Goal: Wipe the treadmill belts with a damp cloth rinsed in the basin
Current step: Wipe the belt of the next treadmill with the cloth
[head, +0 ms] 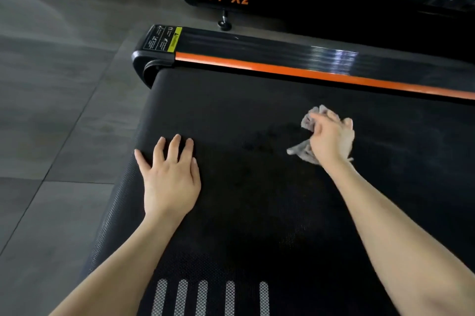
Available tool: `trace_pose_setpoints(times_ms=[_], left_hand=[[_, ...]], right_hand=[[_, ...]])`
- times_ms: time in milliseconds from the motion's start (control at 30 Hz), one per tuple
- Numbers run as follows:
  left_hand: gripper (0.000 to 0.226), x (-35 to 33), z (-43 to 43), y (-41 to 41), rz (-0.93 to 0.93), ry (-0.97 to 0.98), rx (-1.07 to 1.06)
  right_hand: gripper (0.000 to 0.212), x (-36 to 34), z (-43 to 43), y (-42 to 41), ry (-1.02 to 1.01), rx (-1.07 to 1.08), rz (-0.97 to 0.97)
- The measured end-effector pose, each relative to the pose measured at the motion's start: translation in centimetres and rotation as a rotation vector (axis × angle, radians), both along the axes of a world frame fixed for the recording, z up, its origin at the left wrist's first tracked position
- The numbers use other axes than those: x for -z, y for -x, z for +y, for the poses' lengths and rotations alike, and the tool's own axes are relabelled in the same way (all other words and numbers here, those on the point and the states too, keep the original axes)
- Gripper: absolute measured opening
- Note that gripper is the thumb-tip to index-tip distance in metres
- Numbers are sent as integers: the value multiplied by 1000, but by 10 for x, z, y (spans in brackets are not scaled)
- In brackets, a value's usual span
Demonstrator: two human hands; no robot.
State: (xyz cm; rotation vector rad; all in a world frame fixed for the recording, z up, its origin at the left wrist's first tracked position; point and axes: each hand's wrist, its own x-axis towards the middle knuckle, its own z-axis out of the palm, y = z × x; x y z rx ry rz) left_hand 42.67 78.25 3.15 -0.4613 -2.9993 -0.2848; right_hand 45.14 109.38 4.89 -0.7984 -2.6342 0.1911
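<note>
Cloth (309, 124) partly hidden by right hand (331, 139)

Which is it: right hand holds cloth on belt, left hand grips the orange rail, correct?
No. Head view: the left hand lies flat on the belt, not on the orange rail. The right hand does hold the cloth on the belt.

The left arm (120, 259) and the right arm (390, 225) come in bare from the lower edge. The left hand (169, 176) lies flat, palm down, fingers straight and a little spread. The right hand (331, 139) is further forward, with fingers curled around a crumpled cloth (302, 151).
</note>
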Motion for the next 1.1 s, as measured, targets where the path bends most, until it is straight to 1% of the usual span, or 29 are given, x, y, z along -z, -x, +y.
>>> trace_pose_setpoints(times_ms=[33,67,100,167,233,267,300,333,367,400,433,500,533,567,600,633,667,733,800,867,900,933,1033,1100], left_hand=[[49,0,1,1,9,-3,1],[48,0,1,1,15,-4,2],[48,-1,0,1,16,-5,0],[48,-1,0,0,7,-4,-4],[51,-2,0,0,-19,-1,4],[52,-3,-1,-1,-30,-6,8],[53,-3,-2,-1,-35,-9,7],[54,-3,-2,-1,-33,-7,3],[55,-3,-2,-2,-30,-4,-4],[55,-4,-1,-3,-28,0,-12],[55,-4,1,-3,-23,9,-15],[54,-2,4,-4,-11,32,-19],[53,-2,4,-3,-4,30,-21],[52,-2,5,-3,3,23,-21],[52,-1,4,-3,9,19,-18],[52,-1,3,-3,13,16,-17],[52,-1,2,-3,13,13,-17],[54,-1,1,-2,-2,8,-10],[55,0,0,-2,-11,3,-8],[55,0,1,-3,-8,9,-11],[55,0,2,-4,-4,13,-12],[54,1,3,-3,3,18,-11],[53,0,2,-3,8,25,-8],[53,0,0,-1,3,22,-10]], right_hand=[[40,1,-9,15,48,58,7],[39,2,-26,25,96,59,10],[39,4,-49,33,114,-3,16],[42,12,-105,26,28,-321,58],[41,18,-147,-17,-25,-655,45],[41,17,-151,-40,-14,-774,30],[40,15,-141,-57,-17,-847,13],[40,14,-119,-69,-43,-871,-10],[41,14,-88,-73,-114,-817,-36],[43,9,-54,-70,-156,-703,-57],[46,6,-22,-61,-140,-529,-41],[45,-2,15,-30,-23,-137,-10],[43,-4,12,-11,31,3,-10],[41,-6,-1,4,58,65,-10],[41,-7,-20,16,99,52,-14],[41,-6,-43,23,110,-42,-7],[42,-3,-67,21,81,-196,7],[43,7,-109,-12,42,-490,45],[44,14,-122,-56,44,-728,72],[43,16,-105,-65,-19,-821,48],[43,14,-93,-50,-30,-813,15],[43,8,-85,-26,-31,-744,4],[45,-5,-83,49,32,-414,-64],[48,-1,-97,54,94,-335,-61]])
